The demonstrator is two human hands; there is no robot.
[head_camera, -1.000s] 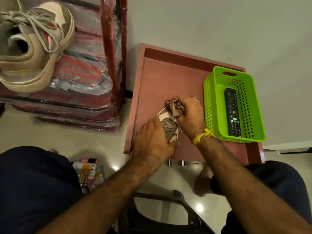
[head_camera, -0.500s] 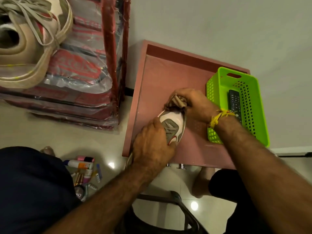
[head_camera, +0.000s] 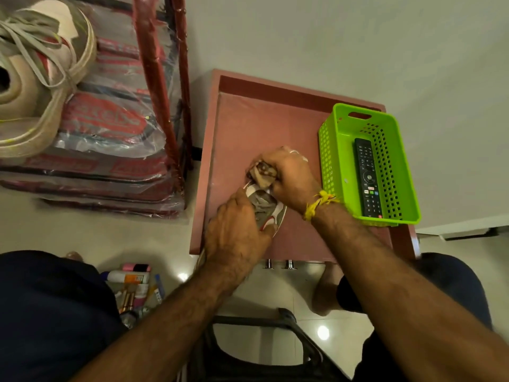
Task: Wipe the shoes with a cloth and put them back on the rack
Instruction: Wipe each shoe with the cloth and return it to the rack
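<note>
the shoe (head_camera: 266, 213), a small grey and white one with red trim, is being held flat on the pink table (head_camera: 248, 128), near its front edge. it is being gripped at the heel end by the left hand (head_camera: 237, 238), whose fingers are curled over it. a bunched brown cloth (head_camera: 261, 173) is being pinched in the right hand (head_camera: 289, 177) and pressed against the toe end. the wiping step is judged to be under way; the return to the rack is not yet done.

risks being noted:
- the shoe is being worked close to the table's front edge; a hard stroke toward the person could be pushing it off the edge.
- the right wrist is being moved just beside the green basket (head_camera: 330, 150), which is overhanging the table's right side with a remote control (head_camera: 367, 177) inside; a knock from the forearm could be tipping it off.
- on the rack (head_camera: 154, 86), the large beige shoe (head_camera: 33, 86) is being carried on plastic-wrapped shelves; the second shoe could be sliding on that film when it is set down.
- bottles and tubes (head_camera: 135, 282) are lying on the floor by the person's knee and could be getting kicked.

writing: red printed panels are being seen under the rack's plastic, but the lettering is too blurred to be read. coloured buttons are showing on the remote control; no brand is being made out. no marking on the shoe is being read.
</note>
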